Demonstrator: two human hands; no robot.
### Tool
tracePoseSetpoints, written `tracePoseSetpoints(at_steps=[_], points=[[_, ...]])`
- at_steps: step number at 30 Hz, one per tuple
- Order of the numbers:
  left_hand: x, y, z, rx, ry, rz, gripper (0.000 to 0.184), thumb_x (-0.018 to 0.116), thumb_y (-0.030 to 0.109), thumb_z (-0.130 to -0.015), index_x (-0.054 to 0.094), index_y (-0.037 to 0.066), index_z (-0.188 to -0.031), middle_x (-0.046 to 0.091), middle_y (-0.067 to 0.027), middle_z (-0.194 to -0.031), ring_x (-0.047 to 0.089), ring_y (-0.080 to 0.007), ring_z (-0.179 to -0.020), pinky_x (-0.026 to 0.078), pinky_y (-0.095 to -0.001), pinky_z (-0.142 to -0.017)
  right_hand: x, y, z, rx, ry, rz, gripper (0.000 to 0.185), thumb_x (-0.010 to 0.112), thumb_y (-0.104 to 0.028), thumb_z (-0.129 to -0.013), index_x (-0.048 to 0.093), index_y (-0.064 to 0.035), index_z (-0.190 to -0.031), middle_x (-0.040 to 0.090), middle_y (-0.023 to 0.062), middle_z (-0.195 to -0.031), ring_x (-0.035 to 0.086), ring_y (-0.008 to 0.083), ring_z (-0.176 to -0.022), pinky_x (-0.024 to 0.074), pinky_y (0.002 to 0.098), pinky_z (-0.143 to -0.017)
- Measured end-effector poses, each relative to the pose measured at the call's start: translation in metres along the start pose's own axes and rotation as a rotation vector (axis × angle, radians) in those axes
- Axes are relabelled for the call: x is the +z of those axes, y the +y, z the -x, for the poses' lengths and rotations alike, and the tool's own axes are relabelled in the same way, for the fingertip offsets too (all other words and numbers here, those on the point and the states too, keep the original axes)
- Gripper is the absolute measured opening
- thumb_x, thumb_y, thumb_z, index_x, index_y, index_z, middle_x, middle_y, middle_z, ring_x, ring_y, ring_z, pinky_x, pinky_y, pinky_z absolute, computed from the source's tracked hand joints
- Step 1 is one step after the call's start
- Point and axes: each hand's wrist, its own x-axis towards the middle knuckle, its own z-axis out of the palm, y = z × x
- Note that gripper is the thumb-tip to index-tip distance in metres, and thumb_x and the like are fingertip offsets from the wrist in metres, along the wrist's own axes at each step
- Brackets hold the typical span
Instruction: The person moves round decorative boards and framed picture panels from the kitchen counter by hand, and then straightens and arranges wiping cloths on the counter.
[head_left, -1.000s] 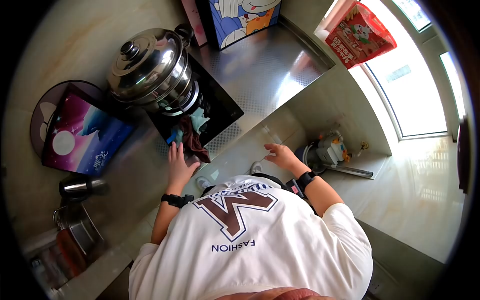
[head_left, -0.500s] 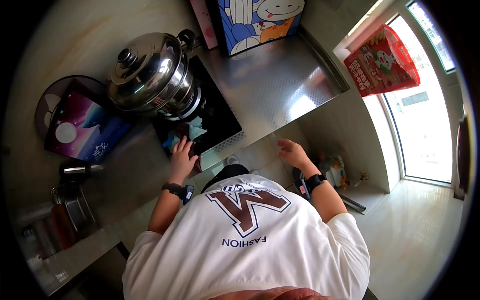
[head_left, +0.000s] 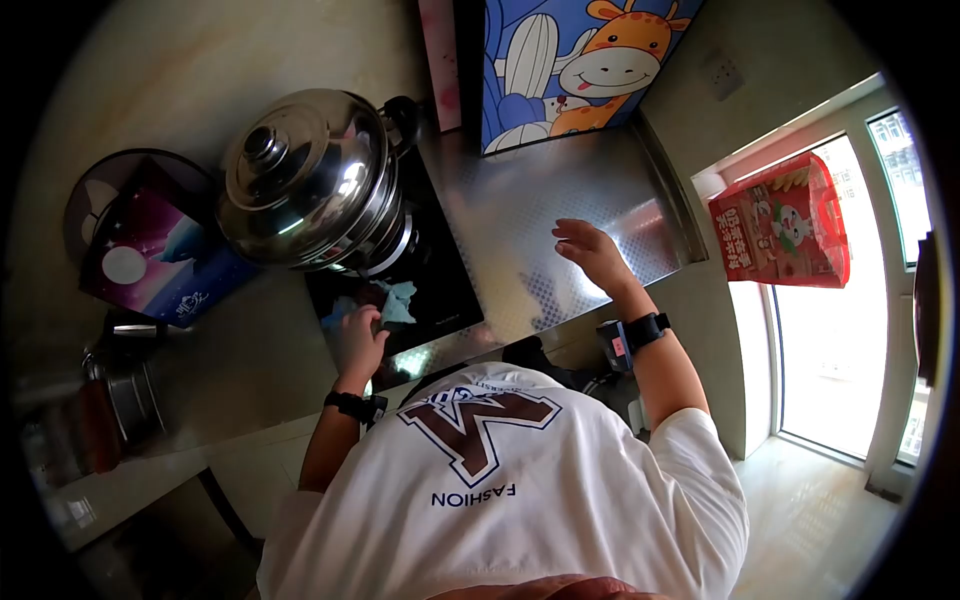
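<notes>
your left hand (head_left: 361,347) is at the cloth (head_left: 399,303), left of centre in the frame. fingers curled over it. can't tell if you're gripping it or just pressing: the fingertips are partly hidden. cloth is bunched, light blue with a darker patch, lying on the black cooktop (head_left: 445,298) just below the pot (head_left: 300,190). can't tell whether it touches the base.

your right hand (head_left: 596,260) is right of centre, open, fingers slightly bent, nothing in it. it's over the steel counter (head_left: 515,205), well apart from the cloth. can't judge its height.

step in hand, as i read it: left hand handling the cloth on the glass; right hand has no part in it.

any move of the cloth calls for a sure hold on the bunched part first, then a low path along the glass with knuckles clear of the pot. pot is tall with its lid on, so i'd treat a bump there as the main risk. can't tell if it's hot.
</notes>
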Motion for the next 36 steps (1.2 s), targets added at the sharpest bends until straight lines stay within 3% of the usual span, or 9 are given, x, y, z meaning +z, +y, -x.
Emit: tracePoseSetpoints(at_steps=[3, 8, 12, 15, 18, 19, 21, 25, 36], points=[[0.002, 0.014, -0.021, -0.155, 0.012, 0.016, 0.026, 0.069, -0.003, -0.077, 0.056, 0.005, -0.097, 0.060, -0.0153, -0.101, 0.054, -0.0397, -0.099, 0.046, -0.0463, -0.083, -0.028, -0.021, -0.040, -0.084, 0.006, 0.038, 0.045, 0.066, -0.013, -0.090, 0.053, -0.0025, -0.132, 0.063, 0.0141, -0.125, 0.062, 0.0244, -0.111, 0.0496, 0.0332, -0.095], [0.024, 0.053, -0.046, 0.053, 0.188, -0.132, 0.016, 0.066, -0.005, -0.076, 0.058, 0.003, -0.087, 0.062, -0.0120, -0.088, 0.056, -0.0357, -0.092, 0.047, -0.0439, -0.079, -0.109, -0.077, -0.090, -0.302, 0.184, 0.239, 0.048, 0.069, -0.014, -0.087, 0.053, -0.0041, -0.132, 0.062, 0.0144, -0.126, 0.063, 0.0256, -0.110, 0.0513, 0.0345, -0.092], [0.040, 0.116, -0.067, 0.088, 0.285, 0.014, 0.013, 0.065, -0.005, -0.078, 0.058, 0.003, -0.086, 0.065, -0.0107, -0.095, 0.057, -0.0337, -0.094, 0.048, -0.0416, -0.080, -0.181, -0.131, -0.128, -0.713, 0.556, 0.637, 0.056, 0.074, -0.019, -0.082, 0.052, -0.0063, -0.132, 0.060, 0.0151, -0.126, 0.058, 0.0336, -0.112, 0.0496, 0.0385, -0.093], [0.071, 0.142, -0.077, 0.033, 0.152, -0.023, 0.017, 0.069, 0.002, -0.078, 0.063, 0.006, -0.093, 0.064, -0.0104, -0.096, 0.057, -0.0330, -0.096, 0.047, -0.0433, -0.085, -0.216, -0.188, -0.154, -1.097, 0.784, 0.866, 0.061, 0.077, -0.025, -0.079, 0.051, -0.0081, -0.132, 0.056, 0.0135, -0.131, 0.054, 0.0346, -0.117, 0.0435, 0.0440, -0.100], [0.091, 0.157, -0.082, -0.023, 0.077, -0.157, 0.030, 0.075, 0.005, -0.074, 0.064, 0.009, -0.102, 0.059, -0.0099, -0.108, 0.051, -0.0327, -0.108, 0.044, -0.0423, -0.093, -0.238, -0.235, -0.181, -1.277, 0.893, 1.037, 0.066, 0.080, -0.033, -0.075, 0.054, -0.0091, -0.130, 0.058, 0.0121, -0.130, 0.054, 0.0328, -0.118, 0.0402, 0.0447, -0.103], [0.095, 0.155, -0.085, -0.056, 0.092, -0.174, 0.032, 0.076, 0.005, -0.073, 0.063, 0.009, -0.102, 0.058, -0.0099, -0.108, 0.051, -0.0331, -0.108, 0.044, -0.0425, -0.094, -0.244, -0.244, -0.191, -1.289, 0.891, 1.031, 0.066, 0.080, -0.033, -0.075, 0.054, -0.0091, -0.130, 0.058, 0.0121, -0.130, 0.054, 0.0328, -0.118, 0.0402, 0.0447, -0.103], [0.099, 0.151, -0.088, -0.075, 0.099, -0.161, 0.032, 0.076, 0.005, -0.073, 0.063, 0.009, -0.102, 0.057, -0.0098, -0.107, 0.051, -0.0333, -0.107, 0.043, -0.0428, -0.094, -0.249, -0.257, -0.210, -1.333, 0.749, 1.066, 0.077, 0.077, -0.036, -0.078, 0.043, -0.0120, -0.141, 0.045, 0.0108, -0.145, 0.040, 0.0336, -0.135, 0.0297, 0.0480, -0.112], [0.101, 0.146, -0.084, -0.106, 0.092, -0.110, 0.037, 0.077, 0.002, -0.070, 0.061, 0.011, -0.102, 0.055, -0.0093, -0.108, 0.048, -0.0337, -0.109, 0.042, -0.0435, -0.095, -0.255, -0.263, -0.233, -1.303, 0.777, 1.093, 0.070, 0.082, -0.039, -0.070, 0.056, -0.0099, -0.128, 0.059, 0.0104, -0.128, 0.054, 0.0313, -0.119, 0.0398, 0.0433, -0.103], [0.101, 0.139, -0.085, -0.061, 0.128, -0.108, 0.036, 0.076, 0.005, -0.071, 0.061, 0.012, -0.102, 0.056, -0.0094, -0.107, 0.049, -0.0339, -0.107, 0.042, -0.0438, -0.095, -0.257, -0.268, -0.166, -1.181, 0.672, 1.101, 0.074, 0.087, -0.028, -0.058, 0.060, -0.0136, -0.125, 0.061, 0.0057, -0.118, 0.056, 0.0299, -0.108, 0.0422, 0.0422, -0.097]])
